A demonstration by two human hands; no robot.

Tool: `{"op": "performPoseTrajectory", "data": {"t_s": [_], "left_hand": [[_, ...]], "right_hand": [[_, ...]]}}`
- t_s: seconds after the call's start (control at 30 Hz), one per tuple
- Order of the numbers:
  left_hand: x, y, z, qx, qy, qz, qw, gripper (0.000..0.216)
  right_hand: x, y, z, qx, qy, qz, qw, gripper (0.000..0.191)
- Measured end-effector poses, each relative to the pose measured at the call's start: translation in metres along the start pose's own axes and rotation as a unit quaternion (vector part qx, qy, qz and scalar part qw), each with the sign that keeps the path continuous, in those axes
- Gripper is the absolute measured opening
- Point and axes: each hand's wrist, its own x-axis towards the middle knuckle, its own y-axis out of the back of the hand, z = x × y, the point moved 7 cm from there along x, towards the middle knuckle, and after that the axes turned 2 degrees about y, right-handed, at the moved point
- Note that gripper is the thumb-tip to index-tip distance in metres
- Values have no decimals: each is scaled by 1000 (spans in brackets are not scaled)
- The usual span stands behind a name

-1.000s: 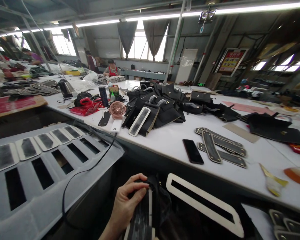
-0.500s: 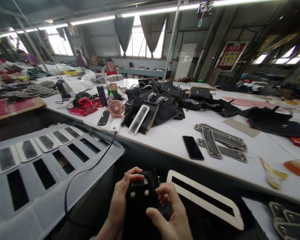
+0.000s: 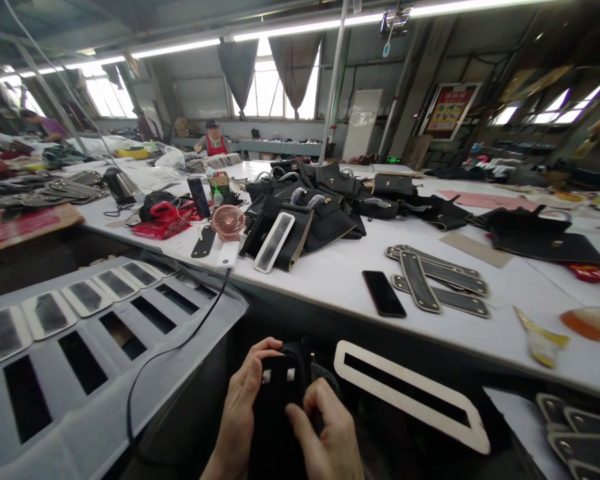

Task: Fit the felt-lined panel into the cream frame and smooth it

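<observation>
A black leather bag piece (image 3: 274, 417) is held low in front of me, with two small shiny metal tabs (image 3: 291, 375) showing near its top. My left hand (image 3: 239, 403) is closed around its left edge, fingers bent over the top. My right hand (image 3: 330, 430) is at its right side, fingers curled and the thumb lying against the front. Its fingertips are partly hidden behind the dark material. Just right of the hands lies a long cream frame-shaped strip (image 3: 410, 397) with a slot along its middle. The lower part of the black piece fades into shadow.
Ahead, a white table (image 3: 325, 287) bears black bags (image 3: 325, 207), a phone (image 3: 384, 293), riveted straps (image 3: 420, 281), a pink fan (image 3: 228, 222) and a glue bottle (image 3: 591, 323). A cable (image 3: 180, 347) hangs at left beside a slotted sheet (image 3: 170, 350). A co-worker (image 3: 215, 141) sits far back.
My right hand has moved slightly left and down, its fingers curling nearer the black piece. A buckle-like metal part near the left fingertips no longer shows. The view has shifted slightly.
</observation>
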Motion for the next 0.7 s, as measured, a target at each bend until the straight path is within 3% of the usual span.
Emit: {"op": "performPoseTrajectory", "data": {"t_s": [0.1,0.23,0.43,0.7], "left_hand": [[0,0,-2,-1,-4,-14,1000,40],[1,6,-8,23,8,20,999,33],[5,14,-19,22,50,73,996,37],[9,20,-14,55,12,103,993,37]], "right_hand": [[0,-2,6,8,-14,-35,999,25],[3,-8,16,-8,-62,-69,996,26],[-2,-19,21,-1,-171,-58,984,24],[2,-31,9,-5,-131,-33,991,23]]}}
